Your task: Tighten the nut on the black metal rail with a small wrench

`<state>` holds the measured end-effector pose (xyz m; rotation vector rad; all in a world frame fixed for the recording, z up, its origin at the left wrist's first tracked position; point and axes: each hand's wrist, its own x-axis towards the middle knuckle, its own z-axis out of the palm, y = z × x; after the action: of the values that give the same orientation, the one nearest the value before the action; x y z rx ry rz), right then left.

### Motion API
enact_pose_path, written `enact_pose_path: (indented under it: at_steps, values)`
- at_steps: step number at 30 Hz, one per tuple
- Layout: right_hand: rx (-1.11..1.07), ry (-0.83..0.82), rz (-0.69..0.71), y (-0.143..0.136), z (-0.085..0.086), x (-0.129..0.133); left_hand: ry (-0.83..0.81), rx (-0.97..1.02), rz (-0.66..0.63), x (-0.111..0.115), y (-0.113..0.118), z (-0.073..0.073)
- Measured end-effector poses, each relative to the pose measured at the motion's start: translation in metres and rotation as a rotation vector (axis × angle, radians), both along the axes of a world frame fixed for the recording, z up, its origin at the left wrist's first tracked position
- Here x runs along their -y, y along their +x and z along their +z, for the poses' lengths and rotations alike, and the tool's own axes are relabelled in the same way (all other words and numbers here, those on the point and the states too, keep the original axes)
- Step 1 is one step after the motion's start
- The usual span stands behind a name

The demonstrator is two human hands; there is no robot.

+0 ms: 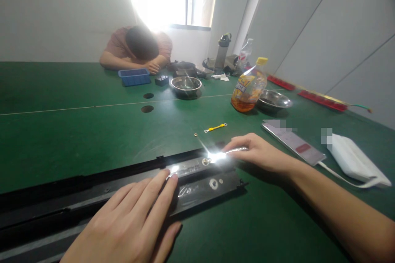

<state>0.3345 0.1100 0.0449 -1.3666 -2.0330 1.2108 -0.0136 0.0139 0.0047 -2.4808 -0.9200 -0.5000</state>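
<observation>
A long black metal rail [197, 193] lies on the green table, reaching from the left edge to the middle. My left hand [132, 218] rests on it with its fingers stretched out. At the rail's right end, my right hand [254, 152] is closed on a shiny metal tool [236, 150], its far end lost in bright glare beside a round fitting [205, 162]. Past the rail lie a yellow lead with ring ends [216, 128] and a small brass nut [195, 134].
Right of my right hand are a phone [296, 141] and a white device [358, 160] with a cable. Farther back stand an orange drink bottle [245, 90], steel bowls [186, 90] and a blue tray [134, 77]. A person [135, 47] leans on the far edge.
</observation>
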Motion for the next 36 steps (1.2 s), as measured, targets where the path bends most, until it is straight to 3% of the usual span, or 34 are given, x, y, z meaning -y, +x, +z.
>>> enact_pose_path:
  at_steps: [36]
  values:
    - [-0.015,-0.037,-0.026,-0.0025,0.0017,0.0010,-0.013,0.009,0.003,-0.0003,-0.0028,-0.0034]
